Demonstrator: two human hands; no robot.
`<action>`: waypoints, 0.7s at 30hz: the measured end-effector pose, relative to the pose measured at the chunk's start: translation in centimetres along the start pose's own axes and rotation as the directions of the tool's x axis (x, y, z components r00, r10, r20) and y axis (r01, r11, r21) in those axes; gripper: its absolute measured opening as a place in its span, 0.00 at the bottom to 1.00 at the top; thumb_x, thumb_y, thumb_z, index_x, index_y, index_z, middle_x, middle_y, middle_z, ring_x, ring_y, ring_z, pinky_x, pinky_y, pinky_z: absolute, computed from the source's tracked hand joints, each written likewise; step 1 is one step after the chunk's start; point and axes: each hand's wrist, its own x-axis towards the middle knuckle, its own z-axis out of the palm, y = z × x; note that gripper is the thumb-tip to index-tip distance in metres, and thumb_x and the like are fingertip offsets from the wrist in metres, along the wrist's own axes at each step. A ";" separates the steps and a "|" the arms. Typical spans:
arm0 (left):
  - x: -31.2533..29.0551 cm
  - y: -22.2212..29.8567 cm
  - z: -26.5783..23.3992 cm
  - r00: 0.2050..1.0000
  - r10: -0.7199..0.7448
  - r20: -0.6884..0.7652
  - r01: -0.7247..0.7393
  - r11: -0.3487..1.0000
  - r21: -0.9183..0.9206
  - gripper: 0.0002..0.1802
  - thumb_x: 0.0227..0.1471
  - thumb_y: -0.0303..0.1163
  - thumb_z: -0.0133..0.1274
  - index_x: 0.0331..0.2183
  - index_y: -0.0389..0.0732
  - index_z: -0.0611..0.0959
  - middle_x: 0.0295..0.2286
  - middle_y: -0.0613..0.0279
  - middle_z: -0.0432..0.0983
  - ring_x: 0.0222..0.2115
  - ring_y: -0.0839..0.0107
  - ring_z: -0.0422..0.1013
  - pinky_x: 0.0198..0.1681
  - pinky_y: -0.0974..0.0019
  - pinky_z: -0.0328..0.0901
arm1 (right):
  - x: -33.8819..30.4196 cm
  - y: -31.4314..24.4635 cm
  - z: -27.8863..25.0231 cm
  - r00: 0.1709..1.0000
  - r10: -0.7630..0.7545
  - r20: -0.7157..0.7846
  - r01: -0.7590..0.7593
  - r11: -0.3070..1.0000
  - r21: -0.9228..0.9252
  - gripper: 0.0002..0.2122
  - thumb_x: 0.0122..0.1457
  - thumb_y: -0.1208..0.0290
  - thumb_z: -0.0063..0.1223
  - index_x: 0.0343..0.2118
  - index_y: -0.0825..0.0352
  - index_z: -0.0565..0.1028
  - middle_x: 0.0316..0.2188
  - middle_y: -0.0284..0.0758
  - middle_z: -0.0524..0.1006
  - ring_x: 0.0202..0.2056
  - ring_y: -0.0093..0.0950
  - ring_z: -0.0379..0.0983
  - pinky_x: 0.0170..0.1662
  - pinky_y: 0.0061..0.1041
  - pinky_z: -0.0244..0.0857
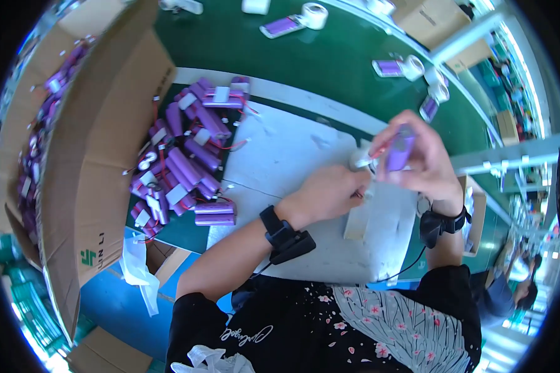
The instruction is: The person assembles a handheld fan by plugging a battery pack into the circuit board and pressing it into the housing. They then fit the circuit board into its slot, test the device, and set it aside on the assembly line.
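Observation:
A purple battery pack (402,147) is in the fingers of my right hand (430,158), raised over the right side of a white work sheet (280,146). Red wire runs from the pack toward my left hand (330,194). The fingers of that hand are pinched together just below and left of the pack; whatever sits in them is too small and covered to name. Between the two hands, a white round thing (359,159) is partly hidden. A pale strip-shaped block (356,224) lies under my left fingertips.
A heap of purple battery packs (190,165) with wires lies left of the sheet. Beside it stands a tall cardboard box (106,143) containing more packs. Along the green belt (348,62) are packs with white rolls (315,16). A person (507,295) sits at far right.

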 end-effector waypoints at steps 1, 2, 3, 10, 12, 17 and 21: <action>0.0 0.3 -0.1 1.000 0.001 -0.021 -0.001 1.000 -0.004 0.08 0.43 0.30 0.60 0.28 0.42 0.77 0.22 0.56 0.77 0.27 0.55 0.75 0.30 0.53 0.67 | -1.6 0.7 -0.8 0.999 0.020 -0.039 -0.020 1.000 0.009 0.19 0.44 0.71 0.65 0.37 0.67 0.68 0.31 0.34 0.72 0.28 0.24 0.71 0.32 0.25 0.65; 0.1 0.4 -0.3 0.999 -0.001 -0.049 0.000 1.000 -0.004 0.09 0.43 0.30 0.60 0.28 0.43 0.77 0.22 0.56 0.77 0.27 0.54 0.75 0.30 0.53 0.66 | -2.9 1.8 -1.5 0.994 0.020 -0.105 -0.009 0.995 0.102 0.19 0.44 0.71 0.66 0.36 0.67 0.67 0.30 0.34 0.71 0.28 0.23 0.70 0.32 0.24 0.65; 0.1 0.6 -0.2 0.997 -0.004 -0.078 0.004 1.000 -0.003 0.09 0.43 0.30 0.60 0.28 0.43 0.77 0.22 0.55 0.76 0.26 0.53 0.75 0.29 0.53 0.66 | -4.0 3.1 -2.1 0.985 0.022 -0.170 0.011 0.981 0.192 0.19 0.43 0.72 0.66 0.36 0.66 0.67 0.29 0.33 0.71 0.28 0.23 0.69 0.32 0.23 0.64; 0.1 0.7 0.1 0.996 -0.090 -0.023 0.088 0.994 -0.072 0.12 0.42 0.26 0.64 0.30 0.39 0.76 0.22 0.58 0.74 0.24 0.62 0.73 0.28 0.63 0.66 | -7.4 9.5 0.7 0.961 0.084 -0.264 -0.103 0.993 -0.057 0.16 0.45 0.79 0.65 0.26 0.62 0.63 0.26 0.32 0.72 0.28 0.23 0.69 0.32 0.22 0.62; 0.0 1.1 -0.5 0.995 -0.096 -0.004 0.095 0.991 -0.095 0.13 0.41 0.25 0.64 0.31 0.39 0.76 0.23 0.59 0.74 0.24 0.64 0.73 0.28 0.64 0.66 | -7.4 10.5 2.2 0.951 -0.185 -0.249 0.096 0.939 -0.330 0.16 0.43 0.82 0.65 0.24 0.63 0.63 0.29 0.35 0.76 0.28 0.26 0.70 0.32 0.23 0.63; -0.1 1.7 -2.0 0.979 -0.171 0.114 0.195 0.944 -0.266 0.19 0.40 0.21 0.64 0.35 0.39 0.75 0.27 0.61 0.75 0.25 0.68 0.73 0.31 0.66 0.68 | -7.4 10.8 3.1 0.920 -0.322 -0.222 0.163 0.831 -0.532 0.17 0.40 0.83 0.65 0.23 0.63 0.64 0.30 0.37 0.78 0.28 0.30 0.71 0.31 0.25 0.64; -0.1 1.8 -2.2 0.959 -0.217 0.180 0.262 0.921 -0.289 0.20 0.40 0.20 0.64 0.37 0.38 0.74 0.28 0.60 0.75 0.28 0.67 0.75 0.33 0.65 0.69 | -7.4 11.2 3.1 0.913 -0.345 -0.217 0.164 0.799 -0.579 0.16 0.38 0.83 0.65 0.23 0.63 0.65 0.29 0.35 0.79 0.27 0.32 0.71 0.29 0.26 0.65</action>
